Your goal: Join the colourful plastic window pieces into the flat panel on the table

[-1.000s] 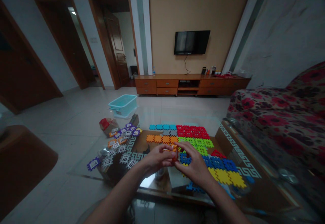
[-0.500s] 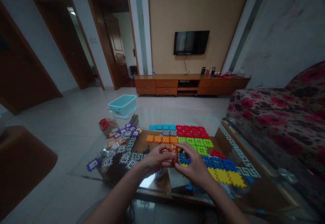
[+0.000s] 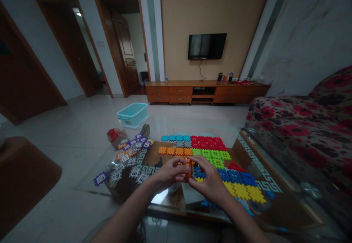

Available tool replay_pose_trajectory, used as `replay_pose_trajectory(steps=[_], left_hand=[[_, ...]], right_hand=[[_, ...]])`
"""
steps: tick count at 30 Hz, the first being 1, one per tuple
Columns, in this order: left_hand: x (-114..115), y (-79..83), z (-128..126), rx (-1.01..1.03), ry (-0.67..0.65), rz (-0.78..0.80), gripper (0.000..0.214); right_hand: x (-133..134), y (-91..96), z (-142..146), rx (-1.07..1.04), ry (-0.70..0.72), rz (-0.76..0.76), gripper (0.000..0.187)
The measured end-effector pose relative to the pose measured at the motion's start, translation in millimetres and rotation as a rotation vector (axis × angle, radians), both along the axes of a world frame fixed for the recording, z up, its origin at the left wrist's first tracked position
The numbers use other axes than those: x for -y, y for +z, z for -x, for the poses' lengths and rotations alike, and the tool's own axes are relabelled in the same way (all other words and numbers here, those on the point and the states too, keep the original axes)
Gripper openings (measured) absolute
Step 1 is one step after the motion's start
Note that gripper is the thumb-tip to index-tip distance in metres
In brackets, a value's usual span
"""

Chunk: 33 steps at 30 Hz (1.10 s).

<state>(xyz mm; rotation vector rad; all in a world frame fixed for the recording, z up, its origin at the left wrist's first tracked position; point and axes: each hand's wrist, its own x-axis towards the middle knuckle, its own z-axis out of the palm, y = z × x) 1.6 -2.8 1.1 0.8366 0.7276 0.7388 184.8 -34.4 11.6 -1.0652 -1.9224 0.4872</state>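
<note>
Between my two hands, above the glass table (image 3: 162, 210), is an orange interlocking building tile (image 3: 188, 166), seen nearly edge-on. My left hand (image 3: 173, 171) pinches it from the left with thumb and fingers. From the other side, the fingers of my right hand (image 3: 207, 177) close on the same piece. Just beyond lie a row of orange tiles (image 3: 171, 151) and lime green tiles (image 3: 211, 154). Blue tiles (image 3: 235, 176) and yellow tiles (image 3: 242, 190) spread beside my right hand, partly covered by it. Fingers hide much of the held tile.
Red tiles (image 3: 208, 142) and light blue tiles (image 3: 176, 138) lie at the table's far side. Loose grey and purple window tiles (image 3: 142, 178) are scattered on the left. A turquoise bin (image 3: 133, 115) stands on the floor; a floral sofa (image 3: 294, 122) is at right.
Both hands stay in nearly the same place on the orange tile. The tile and my right fingers shift only very slightly.
</note>
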Motion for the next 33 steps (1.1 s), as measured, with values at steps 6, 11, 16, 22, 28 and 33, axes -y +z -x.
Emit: replay_pose_trajectory(steps=[6, 11, 16, 22, 28, 33], left_hand=[[0, 2.1, 0, 0.049, 0.031, 0.062, 0.049], [0, 7.7, 3, 0.130, 0.008, 0.110, 0.048], [1, 9.7, 4, 0.164, 0.004, 0.132, 0.044], [2, 13.2, 3, 0.165, -0.012, 0.135, 0.046], [3, 13.9, 4, 0.170, -0.044, 0.111, 0.045], [2, 12.4, 4, 0.177, -0.039, 0.118, 0.045]], right_hand=[[1, -2.9, 0, 0.016, -0.023, 0.031, 0.057], [1, -1.4, -1, -0.009, -0.047, 0.061, 0.054], [1, 1.4, -1, -0.040, -0.063, 0.050, 0.042], [1, 1.7, -1, -0.029, -0.078, 0.051, 0.042], [1, 1.0, -1, -0.023, -0.076, 0.016, 0.040], [2, 2.2, -1, -0.022, -0.076, -0.008, 0.040]])
